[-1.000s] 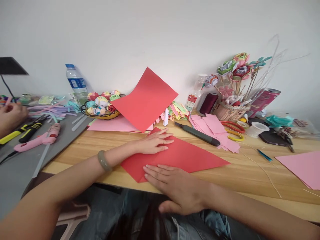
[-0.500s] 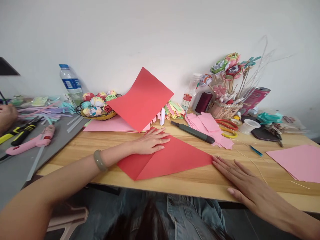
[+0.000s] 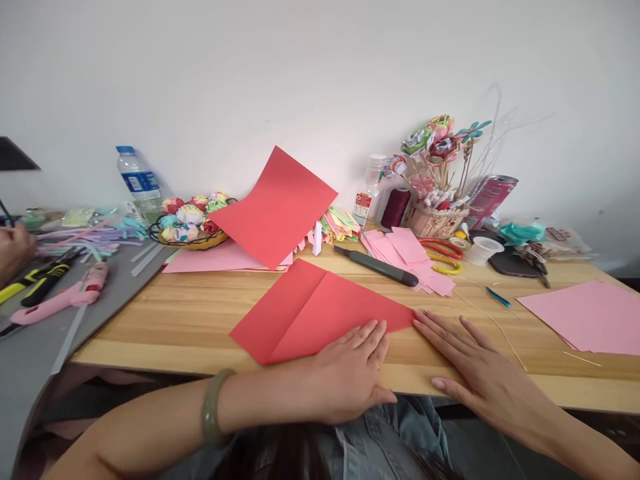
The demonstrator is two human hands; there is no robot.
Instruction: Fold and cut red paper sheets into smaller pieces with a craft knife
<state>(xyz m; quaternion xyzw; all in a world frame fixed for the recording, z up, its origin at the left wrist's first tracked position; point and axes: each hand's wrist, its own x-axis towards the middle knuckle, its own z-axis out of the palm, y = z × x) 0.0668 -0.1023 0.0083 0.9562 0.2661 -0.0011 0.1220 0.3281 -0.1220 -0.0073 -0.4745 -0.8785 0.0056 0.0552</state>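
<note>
A folded sheet of red paper (image 3: 310, 307) lies on the wooden table in front of me, its right part doubled over into a triangle that narrows to a point. My left hand (image 3: 353, 370) rests flat on the near folded edge, fingers stretched out. At the right tip of the paper, my right hand (image 3: 467, 357) lies palm down with its fingertips touching that corner. Neither hand is closed on anything. Behind the folded paper, another red sheet (image 3: 275, 207) leans up over pink sheets (image 3: 200, 259).
Beyond the paper lie a dark green craft knife (image 3: 377, 267), pink paper pieces (image 3: 407, 250) and red-handled scissors (image 3: 443, 250). A basket of paper flowers (image 3: 193, 233) stands at the back. A pink glue gun (image 3: 65, 297) sits left, near another person's hand (image 3: 15, 250).
My left hand has slid from the paper's far upper part down and right to its near edge. My right hand stays at the right tip.
</note>
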